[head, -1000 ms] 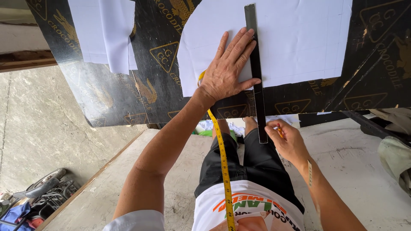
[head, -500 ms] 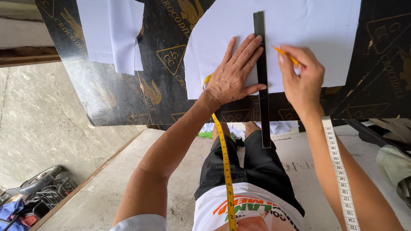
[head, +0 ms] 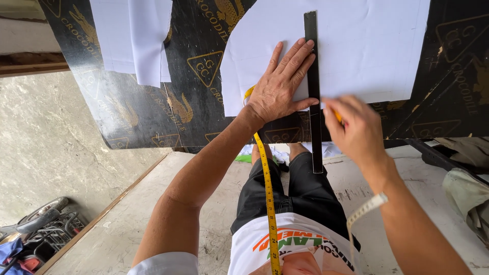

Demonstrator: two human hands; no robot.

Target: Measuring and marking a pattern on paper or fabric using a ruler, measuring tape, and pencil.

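Note:
My left hand (head: 279,86) lies flat, fingers spread, on a white sheet of cloth or paper (head: 367,51) and presses against the left side of a long black ruler (head: 313,76) that lies across it. My right hand (head: 356,130) is to the right of the ruler near the sheet's lower edge, closed around a small orange marking tool (head: 337,116), mostly hidden by the fingers. The sheet rests on a black board (head: 153,109) with gold emblems. A yellow tape measure (head: 267,198) hangs from my neck.
A second white piece (head: 135,35) lies at the board's upper left. Below the board are concrete floor (head: 46,147) and a wooden strip (head: 109,209). A motorbike handlebar (head: 35,221) sits bottom left; grey cloth (head: 466,196) lies at the right.
My right hand rose from below the board to the sheet beside the ruler, then slid down along the ruler toward the sheet's lower edge. The left hand stayed pressed in place.

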